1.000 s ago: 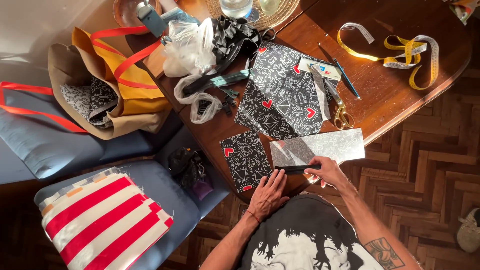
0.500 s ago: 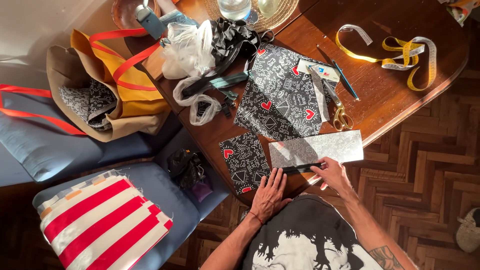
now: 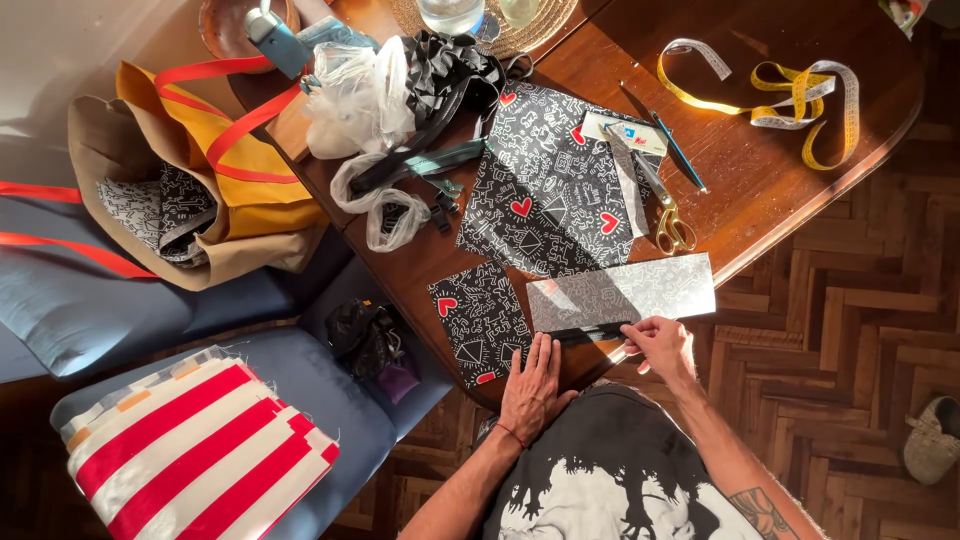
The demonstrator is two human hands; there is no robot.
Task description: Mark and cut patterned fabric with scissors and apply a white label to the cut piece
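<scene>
- Head view looks straight down on a dark wooden worktop and the person's two bare hands at its near edge.
- Left hand lies flat, fingers together and stretched out, pressing on the worktop edge just beside a small black patterned fabric square with red hearts; it grips nothing.
- Right hand has its fingers pinched together on the lower edge of a pale rectangular fabric piece, where a dark strip lies along that edge.
- Pale piece lies flat near the worktop's front rim, touching the small square on its left side.
- Behind it lies a larger black patterned fabric with hearts, and gold-handled scissors rest on its right edge.
- Yellow measuring tape curls well apart at the far right.
- Clear plastic bags and black straps are heaped at the far left.
- Red-and-white striped cloth sits folded on a blue seat beside the worktop.
</scene>
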